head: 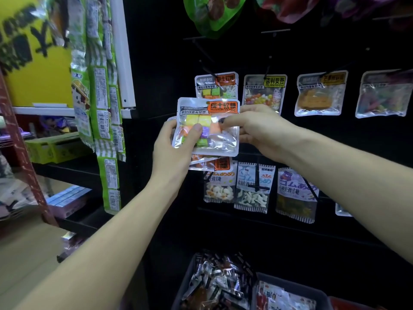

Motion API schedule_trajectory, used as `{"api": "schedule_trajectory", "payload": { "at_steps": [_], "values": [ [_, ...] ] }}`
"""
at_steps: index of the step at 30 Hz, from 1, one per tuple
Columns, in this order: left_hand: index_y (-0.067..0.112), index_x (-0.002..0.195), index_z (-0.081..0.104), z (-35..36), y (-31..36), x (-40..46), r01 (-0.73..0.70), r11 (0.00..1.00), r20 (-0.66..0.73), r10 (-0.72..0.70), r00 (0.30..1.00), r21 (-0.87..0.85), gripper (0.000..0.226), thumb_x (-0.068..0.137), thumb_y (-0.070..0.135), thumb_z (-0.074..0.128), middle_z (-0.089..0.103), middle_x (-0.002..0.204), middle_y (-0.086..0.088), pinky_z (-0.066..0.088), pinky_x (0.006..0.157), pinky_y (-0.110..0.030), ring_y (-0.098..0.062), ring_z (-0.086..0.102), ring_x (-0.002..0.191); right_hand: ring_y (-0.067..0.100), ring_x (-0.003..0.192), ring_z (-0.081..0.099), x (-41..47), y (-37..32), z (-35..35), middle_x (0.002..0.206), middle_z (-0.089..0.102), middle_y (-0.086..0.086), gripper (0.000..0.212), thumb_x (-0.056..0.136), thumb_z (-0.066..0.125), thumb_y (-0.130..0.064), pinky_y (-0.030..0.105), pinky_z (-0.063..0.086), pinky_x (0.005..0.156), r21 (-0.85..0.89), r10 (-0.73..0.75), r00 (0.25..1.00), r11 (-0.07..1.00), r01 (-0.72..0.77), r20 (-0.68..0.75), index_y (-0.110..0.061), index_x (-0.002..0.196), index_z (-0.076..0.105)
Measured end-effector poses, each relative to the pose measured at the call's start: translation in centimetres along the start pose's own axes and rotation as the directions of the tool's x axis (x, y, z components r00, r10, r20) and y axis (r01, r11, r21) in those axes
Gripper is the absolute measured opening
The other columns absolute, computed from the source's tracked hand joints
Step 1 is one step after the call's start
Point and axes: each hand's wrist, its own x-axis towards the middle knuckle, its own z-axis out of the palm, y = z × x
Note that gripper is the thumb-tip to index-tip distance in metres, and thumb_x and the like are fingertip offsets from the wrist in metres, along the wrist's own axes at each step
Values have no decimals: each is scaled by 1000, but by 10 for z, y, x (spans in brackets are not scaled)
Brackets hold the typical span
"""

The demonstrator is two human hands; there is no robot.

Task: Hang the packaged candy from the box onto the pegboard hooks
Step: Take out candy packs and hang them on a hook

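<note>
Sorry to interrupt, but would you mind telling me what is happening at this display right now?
A person is stocking candy on a black pegboard. The left hand holds a small stack of candy packets, thumb on the front one, while the right hand pinches that front packet at its right side. None of the held packets is on a hook yet. A matching packet already hangs just above, and a bin of more sweets sits below.

Single head-worn wide-angle view, facing forward and slightly down at close range toward a black pegboard (290, 52). Both forearms enter from 6 o'clock. Shelving (67, 166) occupies 9 o'clock; a bin (185, 285) sits at the 6 o'clock edge.
</note>
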Motion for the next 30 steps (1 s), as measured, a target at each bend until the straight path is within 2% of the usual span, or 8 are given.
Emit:
{"api": "schedule_trajectory", "payload": {
  "at_steps": [2,6,10,14,17,22,26,30],
  "values": [
    [32,110,67,1,3,4,-23,1000,-1,23,1000,18,14,97,34,73,77,105,6,61,93,-48,-15,76,98,18,103,71,0,-2,5,109,78,1,23,86,80,-13,31,53,83,-52,-43,999,998,43,-7,-12,107,72],
    [30,109,66,5,10,16,-58,997,7,57,998,59,15,97,38,72,77,103,8,62,91,-41,-11,76,95,19,96,76,7,-8,11,108,77,7,40,83,79,4,27,57,80,17,-121,991,992,122,-51,-11,117,64],
    [32,106,65,6,17,35,-77,989,-6,78,997,123,17,96,45,71,74,96,15,57,81,-22,0,72,90,27,106,73,22,-20,18,113,74,11,41,83,75,6,46,58,96,56,-160,976,984,170,-150,-14,115,61],
    [33,109,65,2,16,48,-32,992,-81,42,996,125,26,91,51,72,71,112,11,57,98,-39,-9,68,106,29,105,73,39,-37,23,114,73,13,43,80,71,10,52,59,95,120,-156,960,975,187,-231,-13,115,59],
    [29,109,65,0,12,49,-15,988,-65,25,998,152,19,96,41,71,70,111,10,56,98,-36,-8,67,104,30,106,72,50,-45,28,113,73,12,40,81,71,9,52,58,96,94,-154,964,980,177,-216,-16,110,59],
    [38,100,63,-2,10,51,103,989,-105,-92,990,104,26,80,44,78,72,110,5,59,96,-49,-19,73,103,32,100,74,61,-47,38,109,74,12,35,80,71,7,56,60,91,144,-79,966,983,117,-248,-16,103,59],
    [40,97,63,-3,7,52,142,986,-121,-131,984,89,26,78,41,80,73,110,4,60,93,-50,-22,74,102,36,100,72,65,-42,42,110,73,13,54,59,70,-8,56,58,93,156,-45,963,984,89,-267,-15,112,63],
    [40,98,63,-2,2,50,162,984,-131,-153,980,68,27,77,40,81,72,111,3,61,92,-51,-22,74,102,36,101,72,62,-36,43,111,72,16,42,80,70,-1,56,59,92,173,0,961,984,49,-277,-10,120,62]
  ]
}}
